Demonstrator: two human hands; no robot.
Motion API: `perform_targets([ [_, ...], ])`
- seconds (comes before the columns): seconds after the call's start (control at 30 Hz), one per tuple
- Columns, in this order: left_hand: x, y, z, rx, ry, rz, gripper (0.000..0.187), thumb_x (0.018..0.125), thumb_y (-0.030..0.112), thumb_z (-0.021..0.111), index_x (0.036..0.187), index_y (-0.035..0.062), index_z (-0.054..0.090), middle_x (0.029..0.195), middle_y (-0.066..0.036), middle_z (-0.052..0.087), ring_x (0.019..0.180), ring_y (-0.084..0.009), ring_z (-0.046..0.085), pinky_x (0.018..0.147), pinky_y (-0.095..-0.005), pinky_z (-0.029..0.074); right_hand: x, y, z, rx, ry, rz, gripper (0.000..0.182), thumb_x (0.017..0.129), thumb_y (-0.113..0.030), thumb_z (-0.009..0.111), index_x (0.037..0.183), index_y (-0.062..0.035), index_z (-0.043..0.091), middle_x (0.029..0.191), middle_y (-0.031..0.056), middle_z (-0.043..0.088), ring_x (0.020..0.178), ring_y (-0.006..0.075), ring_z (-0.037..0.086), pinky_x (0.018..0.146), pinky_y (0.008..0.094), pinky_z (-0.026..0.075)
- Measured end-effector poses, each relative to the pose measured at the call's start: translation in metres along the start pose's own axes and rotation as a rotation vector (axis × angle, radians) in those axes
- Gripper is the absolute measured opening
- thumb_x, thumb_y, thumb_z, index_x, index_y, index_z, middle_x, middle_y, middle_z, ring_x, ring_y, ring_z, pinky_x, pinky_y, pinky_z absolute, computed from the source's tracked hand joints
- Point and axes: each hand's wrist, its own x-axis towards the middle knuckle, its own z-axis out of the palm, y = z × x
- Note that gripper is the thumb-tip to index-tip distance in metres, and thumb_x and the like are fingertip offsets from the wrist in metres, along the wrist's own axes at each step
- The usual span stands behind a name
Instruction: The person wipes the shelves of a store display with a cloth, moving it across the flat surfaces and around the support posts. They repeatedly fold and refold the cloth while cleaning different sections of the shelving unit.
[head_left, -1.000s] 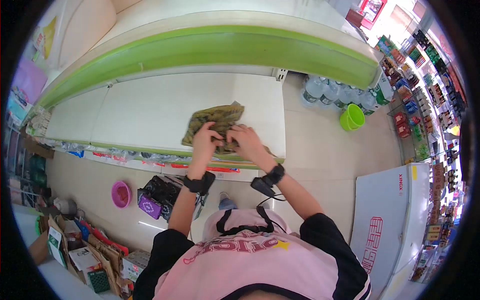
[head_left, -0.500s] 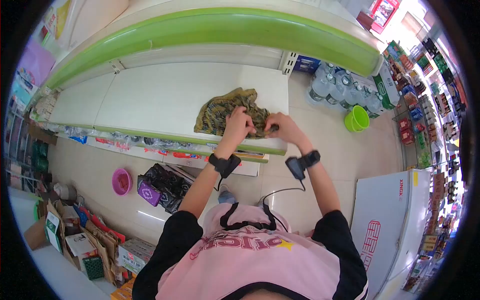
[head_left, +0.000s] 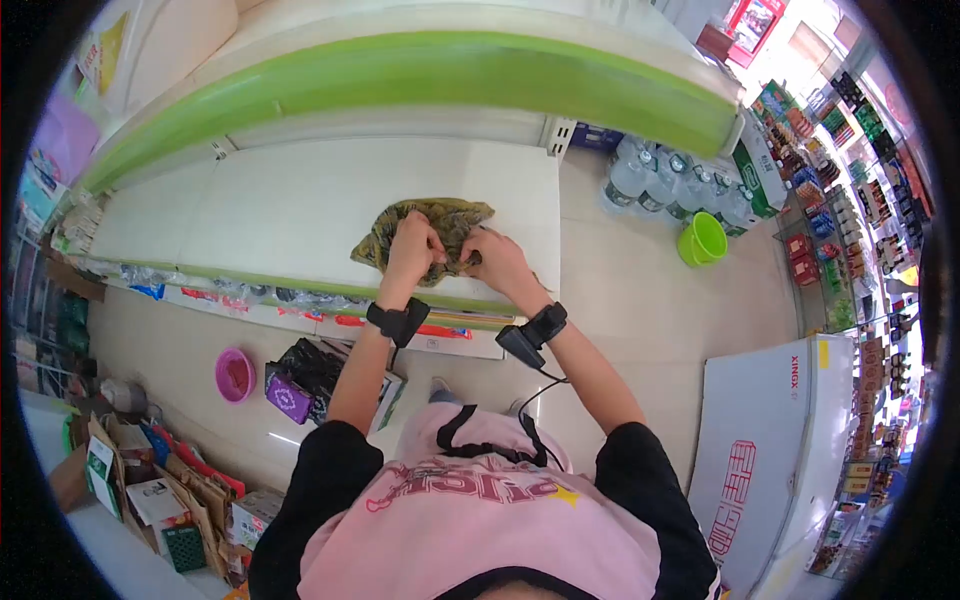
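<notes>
A crumpled yellow-green cloth with dark marks is spread on a long white shelf with a green front edge, toward the shelf's right end and near the front. Both arms are stretched forward, and the hands are brought close together on the cloth. The left hand is laid over its middle, with the back turned up and the fingers bent. The left grip is narrow, but whether cloth is pinched in it cannot be told. The right hand is tilted in from the right, with its fingers pointed inward. Its grip is narrow too, and the cloth's right side is held between thumb and fingers. A black strap with a small box is worn on each wrist.
</notes>
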Motion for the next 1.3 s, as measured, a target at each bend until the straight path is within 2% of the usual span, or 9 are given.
perform_targets([
  [0.2,-0.026,0.037,0.024,0.087,-0.086,0.027,0.015,0.053,0.006,0.076,0.061,0.008,0.064,0.114,-0.012,0.055,0.11,-0.0318,0.049,0.084,-0.0487,0.044,-0.027,0.009,-0.041,-0.124,-0.243,-0.026,0.019,0.06,-0.012,0.075,0.074,-0.0135,0.062,0.084,0.0011,0.058,0.092,0.022,0.057,0.076,0.0357,0.042],
  [0.4,-0.041,0.034,0.04,0.117,0.06,0.072,0.012,0.055,0.001,0.07,0.064,0.0057,0.064,0.113,-0.009,0.057,0.106,-0.0298,0.054,0.082,-0.0475,0.045,-0.021,0.003,-0.04,-0.19,-0.264,-0.199,0.015,0.062,-0.005,0.069,0.07,-0.0134,0.058,0.082,0.0015,0.056,0.092,0.0221,0.057,0.078,0.0364,0.04],
  [0.47,-0.037,0.006,0.035,0.21,0.107,-0.195,0.013,0.054,0.0,0.072,0.062,0.0061,0.064,0.115,-0.013,0.058,0.105,-0.0316,0.055,0.082,-0.0409,0.047,-0.011,-0.012,-0.016,-0.102,-0.178,-0.198,0.016,0.062,-0.004,0.068,0.069,-0.0133,0.057,0.082,0.0016,0.056,0.091,0.0222,0.057,0.076,0.0362,0.04],
  [0.53,-0.043,-0.012,0.0,0.19,0.139,-0.167,0.013,0.055,-0.003,0.07,0.063,0.006,0.065,0.112,-0.013,0.059,0.103,-0.0321,0.056,0.079,-0.0399,0.049,0.006,-0.022,0.022,-0.023,-0.002,-0.295,0.017,0.061,-0.004,0.067,0.07,-0.0139,0.057,0.081,0.0015,0.056,0.089,0.0228,0.057,0.074,0.0366,0.04],
  [0.9,-0.047,0.022,0.026,0.131,0.144,0.015,0.008,0.054,0.001,0.068,0.06,0.0044,0.064,0.113,-0.019,0.056,0.102,-0.0359,0.054,0.083,-0.044,0.045,-0.006,0.007,-0.024,-0.208,-0.409,-0.164,0.024,0.062,-0.017,0.076,0.081,-0.0186,0.062,0.093,-0.0031,0.06,0.097,0.0191,0.056,0.084,0.039,0.038],
  [1.0,-0.05,0.056,0.054,0.161,0.156,0.08,0.005,0.062,0.0,0.064,0.066,0.0012,0.061,0.125,-0.019,0.046,0.111,-0.0356,0.047,0.086,-0.051,0.041,-0.025,0.019,-0.056,-0.104,-0.379,-0.174,0.021,0.059,-0.017,0.077,0.075,-0.0183,0.063,0.086,-0.0026,0.058,0.094,0.0182,0.056,0.079,0.0369,0.039],
  [1.07,-0.053,0.069,0.05,0.157,0.198,0.078,0.012,0.055,-0.004,0.067,0.063,0.0011,0.06,0.118,-0.021,0.053,0.106,-0.0384,0.053,0.087,-0.0422,0.044,-0.032,0.019,-0.059,-0.154,-0.326,-0.147,0.02,0.06,-0.017,0.077,0.075,-0.0177,0.062,0.088,-0.0028,0.058,0.095,0.0178,0.055,0.079,0.0356,0.038],
  [1.17,-0.057,0.051,0.046,-0.096,0.199,-0.03,0.014,0.053,-0.005,0.069,0.063,0.0011,0.062,0.115,-0.021,0.055,0.104,-0.0374,0.054,0.086,-0.0415,0.045,-0.025,0.005,-0.048,-0.252,-0.263,-0.206,0.01,0.066,-0.011,0.067,0.071,-0.017,0.061,0.084,-0.0009,0.058,0.09,0.0198,0.057,0.078,0.0339,0.038],
  [1.3,-0.054,0.021,0.044,0.03,0.322,-0.059,0.017,0.05,-0.006,0.073,0.064,0.0012,0.065,0.11,-0.021,0.057,0.102,-0.0367,0.055,0.084,-0.0414,0.046,0.0,-0.02,-0.014,-0.466,-0.013,-0.397,0.008,0.07,-0.011,0.055,0.063,-0.0133,0.055,0.071,0.0034,0.056,0.08,0.0207,0.057,0.076,0.0326,0.039],
])
